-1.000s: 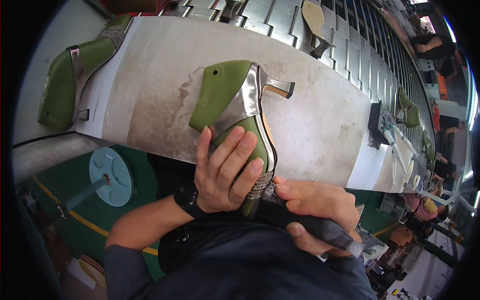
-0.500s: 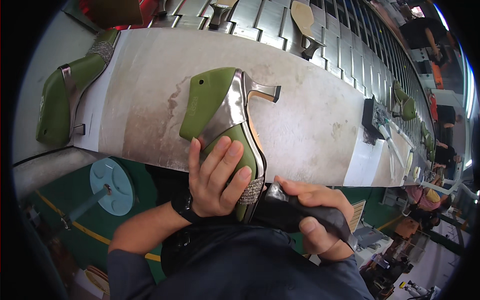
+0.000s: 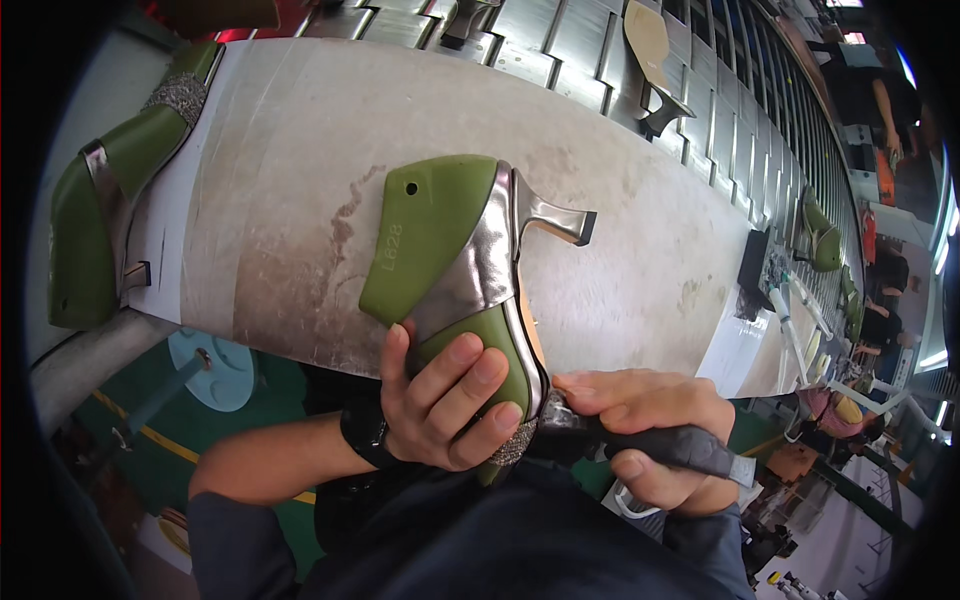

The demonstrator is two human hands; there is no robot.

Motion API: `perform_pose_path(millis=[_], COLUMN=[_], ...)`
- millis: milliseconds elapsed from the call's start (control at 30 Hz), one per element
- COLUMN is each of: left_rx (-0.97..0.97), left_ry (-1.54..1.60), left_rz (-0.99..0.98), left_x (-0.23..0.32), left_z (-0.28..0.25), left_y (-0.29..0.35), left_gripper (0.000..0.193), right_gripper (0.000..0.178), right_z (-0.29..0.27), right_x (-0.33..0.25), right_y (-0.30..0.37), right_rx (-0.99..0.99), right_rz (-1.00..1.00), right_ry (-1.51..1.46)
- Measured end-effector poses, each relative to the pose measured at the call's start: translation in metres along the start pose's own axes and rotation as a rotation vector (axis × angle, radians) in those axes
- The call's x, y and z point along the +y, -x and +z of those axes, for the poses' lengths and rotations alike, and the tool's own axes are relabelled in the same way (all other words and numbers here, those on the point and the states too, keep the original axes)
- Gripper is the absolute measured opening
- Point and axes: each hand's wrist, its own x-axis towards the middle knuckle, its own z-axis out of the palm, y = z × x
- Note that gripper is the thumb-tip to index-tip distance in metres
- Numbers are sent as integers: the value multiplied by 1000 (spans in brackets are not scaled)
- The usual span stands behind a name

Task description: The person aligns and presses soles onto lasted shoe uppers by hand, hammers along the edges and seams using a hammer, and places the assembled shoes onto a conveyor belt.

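In front of me lies a metallic pewter heeled shoe [image 3: 487, 262] on a green shoe last [image 3: 430, 225], heel end on the table and toe toward my body. My left hand [image 3: 450, 405] wraps round its forefoot, fingers bent over the last, just beside a glittery toe band [image 3: 515, 443]. My right hand [image 3: 655, 410] is closed around a black-wrapped hand tool [image 3: 675, 448] with a metal end. The tool's head meets the sole edge near the toe; its exact kind is unclear, and the contact is partly hidden.
A second shoe on a green last [image 3: 130, 160] lies at the left table end. Beyond the table [image 3: 290, 130] runs a slatted metal conveyor [image 3: 550, 45] carrying a beige insole with a heel [image 3: 648, 45]. A black box [image 3: 757, 270] and white-handled tools [image 3: 785, 320] sit right. People work farther off.
The shoe has shifted slightly right and toward me, with my left hand still on it. My right hand has moved the tool's head up against the sole edge.
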Motion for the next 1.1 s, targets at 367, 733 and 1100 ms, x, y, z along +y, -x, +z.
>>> perform_pose_path(millis=[367, 733, 1100], left_rx=[3, -108, 7], left_ry=[32, 23, 17], left_rz=[-25, 94, 9], left_x=[-1, -12, -9], left_z=[-1, -11, -4], left_y=[3, 4, 1], left_gripper=[44, 79, 41], right_gripper=[20, 21, 24], right_z=[-15, -2, -11], right_x=[-7, -11, -7], right_y=[-71, -99, -93], right_rx=[-18, 197, 35], right_rz=[341, 375, 424], right_ry=[-93, 55, 8])
